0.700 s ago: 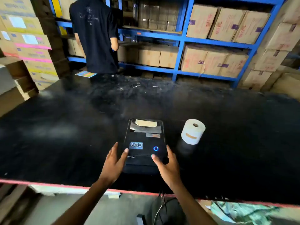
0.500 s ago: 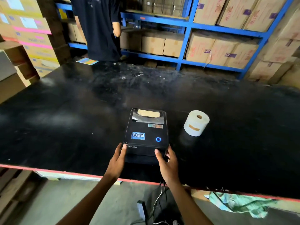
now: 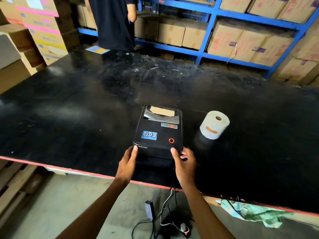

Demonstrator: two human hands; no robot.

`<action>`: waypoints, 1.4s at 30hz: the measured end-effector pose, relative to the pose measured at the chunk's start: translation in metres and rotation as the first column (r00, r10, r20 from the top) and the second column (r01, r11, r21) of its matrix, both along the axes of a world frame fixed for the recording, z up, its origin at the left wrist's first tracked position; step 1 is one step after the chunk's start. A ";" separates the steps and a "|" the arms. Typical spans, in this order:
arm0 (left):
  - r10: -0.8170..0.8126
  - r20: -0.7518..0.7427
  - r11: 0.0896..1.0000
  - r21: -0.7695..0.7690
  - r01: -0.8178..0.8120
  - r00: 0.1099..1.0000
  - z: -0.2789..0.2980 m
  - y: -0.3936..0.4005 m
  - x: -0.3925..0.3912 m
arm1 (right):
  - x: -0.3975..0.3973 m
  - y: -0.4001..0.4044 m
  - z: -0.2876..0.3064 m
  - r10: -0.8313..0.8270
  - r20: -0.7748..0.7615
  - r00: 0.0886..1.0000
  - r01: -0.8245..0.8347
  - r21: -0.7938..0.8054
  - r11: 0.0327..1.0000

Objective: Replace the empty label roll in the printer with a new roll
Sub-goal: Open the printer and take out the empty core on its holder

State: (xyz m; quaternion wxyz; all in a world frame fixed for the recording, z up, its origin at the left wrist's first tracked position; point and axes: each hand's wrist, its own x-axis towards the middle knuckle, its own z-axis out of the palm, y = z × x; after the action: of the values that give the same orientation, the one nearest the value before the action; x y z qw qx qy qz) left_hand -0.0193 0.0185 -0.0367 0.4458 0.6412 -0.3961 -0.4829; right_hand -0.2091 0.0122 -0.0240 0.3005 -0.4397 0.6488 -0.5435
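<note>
A black label printer (image 3: 158, 131) sits near the front edge of the black table (image 3: 69, 107). Its lid looks slightly raised at the front, and its round light glows red. A brown cardboard core shows through the window at the back of the lid. My left hand (image 3: 127, 163) grips the printer's front left corner, thumb on the lid edge. My right hand (image 3: 184, 163) grips the front right corner the same way. A full white label roll (image 3: 214, 125) stands on end to the right of the printer, apart from it.
Another person in dark clothes (image 3: 112, 23) stands at the table's far side. Blue shelving (image 3: 210, 26) holds cardboard boxes behind. More boxes (image 3: 43, 26) are stacked at the left. Cables (image 3: 165, 204) hang from the table's front edge to the floor. A crumpled green cloth (image 3: 250, 213) lies lower right.
Both hands have closed in on the printer's front corners and now grip them. The printer's light has turned from blue to red. The camera has tilted down slightly.
</note>
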 end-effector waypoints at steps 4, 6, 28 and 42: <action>0.054 -0.021 0.998 -0.016 -0.054 0.998 -0.004 0.001 -0.002 | -0.002 -0.004 0.006 0.020 -0.027 0.999 -0.020 -0.008 1.000; 0.071 0.032 0.997 -0.032 -0.070 0.997 -0.005 0.000 0.000 | -0.004 -0.013 0.020 -0.006 -0.027 1.000 0.005 -0.040 0.999; 0.004 0.254 0.990 -0.137 0.032 0.967 -0.020 -0.008 0.017 | -0.013 -0.153 0.118 0.094 0.217 0.972 -0.070 -0.118 0.991; -0.011 0.204 0.992 -0.120 0.037 0.979 -0.018 -0.008 0.019 | -0.031 -0.131 0.029 0.474 -0.549 0.688 -0.385 0.276 0.880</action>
State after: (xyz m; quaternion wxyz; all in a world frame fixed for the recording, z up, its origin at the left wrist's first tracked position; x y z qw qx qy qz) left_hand 0.0000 0.0104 -0.0544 0.4360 0.6536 -0.4763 -0.3949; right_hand -0.2397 -0.1186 0.0046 0.2272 -0.7067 0.6246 -0.2426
